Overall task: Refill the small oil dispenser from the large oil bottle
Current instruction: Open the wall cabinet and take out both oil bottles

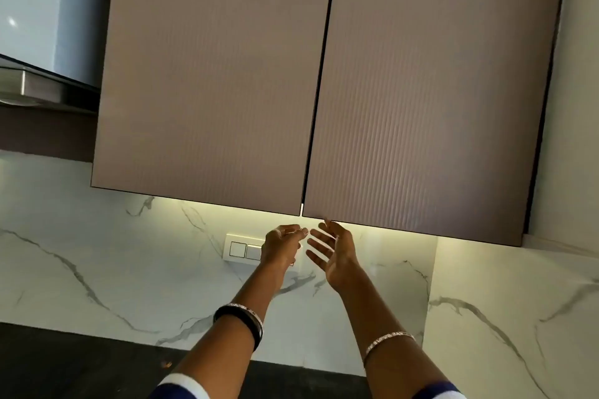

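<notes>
Neither the small oil dispenser nor the large oil bottle is in view. Both my arms reach up toward a brown ribbed wall cabinet whose two doors, left door [210, 74] and right door [428, 91], are closed. My left hand [282, 244] is just below the bottom edge of the left door, fingers loosely bent, holding nothing. Beside it my right hand [334, 251] has its fingers spread, and the fingertips touch the bottom edge of the right door near the centre gap.
A white marble backsplash [129, 262] runs under the cabinet, lit by a strip light. A white switch plate [241, 249] sits behind my left hand. A steel range hood [35, 87] hangs at the left. The dark countertop [81, 366] lies below.
</notes>
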